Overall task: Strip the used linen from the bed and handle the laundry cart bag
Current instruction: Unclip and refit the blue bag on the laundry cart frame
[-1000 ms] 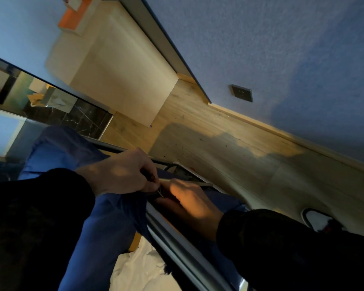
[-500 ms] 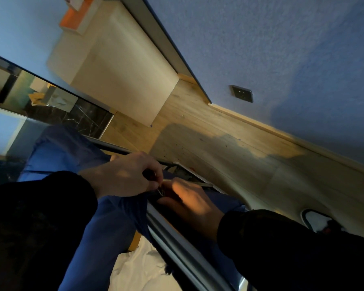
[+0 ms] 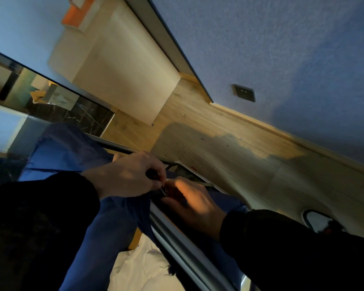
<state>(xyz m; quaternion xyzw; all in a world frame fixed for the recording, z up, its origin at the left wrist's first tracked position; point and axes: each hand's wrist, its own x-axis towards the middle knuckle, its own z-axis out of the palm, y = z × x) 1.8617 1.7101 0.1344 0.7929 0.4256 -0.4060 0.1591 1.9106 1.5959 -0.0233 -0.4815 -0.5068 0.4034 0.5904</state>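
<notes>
1. Left hand (image 3: pixel 130 175): comes out of a black sleeve with its fingers curled tight. It pinches the gathered rim of the bag around a small dark piece that I cannot identify.
2. Right hand (image 3: pixel 194 203): also black-sleeved, it sits just beside the left one, almost touching it. Its fingers bend down onto the bag's rim at the rail. The fingertips are hidden, so I cannot tell whether they actually grip.
3. Thin wire clip (image 3: pixel 164 191): small and metallic, it shows between the two hands at the rim.
4. Blue fabric laundry bag (image 3: pixel 67 148): hangs from the cart frame, bunched under the left hand and draped down the lower left of the view.
5. Silver metal cart rail (image 3: pixel 177 238): a rounded bar running diagonally beneath the right hand, with bag fabric on both sides.
6. White crumpled linen (image 3: pixel 139 267): lies low in the view, between the hanging bag cloth and the rail.
7. Light wooden plank floor (image 3: pixel 219 148): partly in shadow.
8. Blue textured wall (image 3: pixel 282 49): carries a dark rectangular socket plate (image 3: pixel 244 93).
9. Pale wooden cabinet (image 3: pixel 124 66): stands against the wall, with an orange box (image 3: pixel 72 15) above it.
10. White shoe with dark trim (image 3: pixel 316 220): on the floor at the right, beyond the right sleeve.
</notes>
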